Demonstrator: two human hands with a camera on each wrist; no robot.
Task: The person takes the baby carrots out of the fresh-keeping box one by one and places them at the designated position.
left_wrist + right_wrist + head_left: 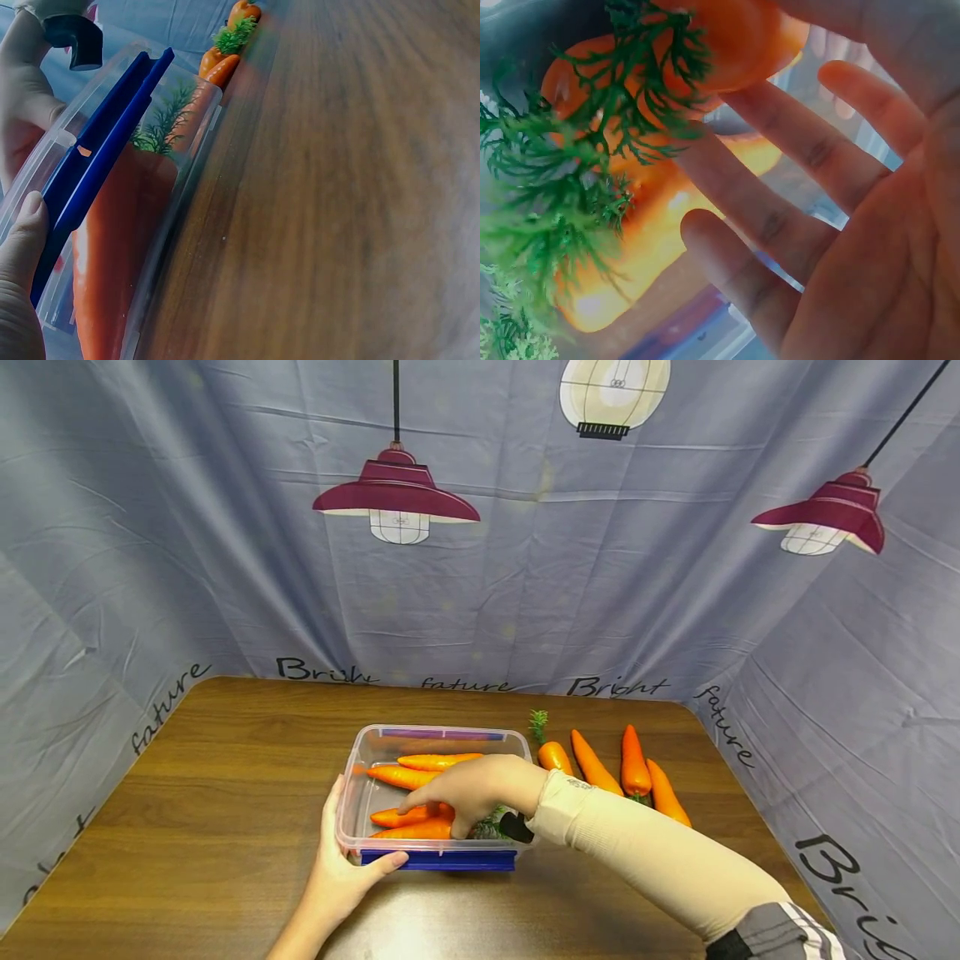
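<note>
Clear plastic is forming the box [435, 845], holding 4 visible carrots [405, 776]; 4 other carrots [592, 762] are lying at right, work looking half done. The left hand [341, 868] is gripping the box; the right hand [480, 789] is reaching inside, fingers extended. Tabletop [187, 827] is offering leftward room; curtain [517, 593] is bounding its back.

From above, the open top of the clear rectangular plastic box [450, 844] lets me in, with a strip of bare floor between tapered orange carrots [412, 830] at its left end. My bare right hand [472, 787] takes up the middle; my cream-sleeved forearm [645, 843] bars the right wall. My bare left hand [337, 872] blocks the near-left corner. Four more carrots [595, 764] obstruct the right; brown wooden tabletop [187, 827] leaves passage leftward.
</note>
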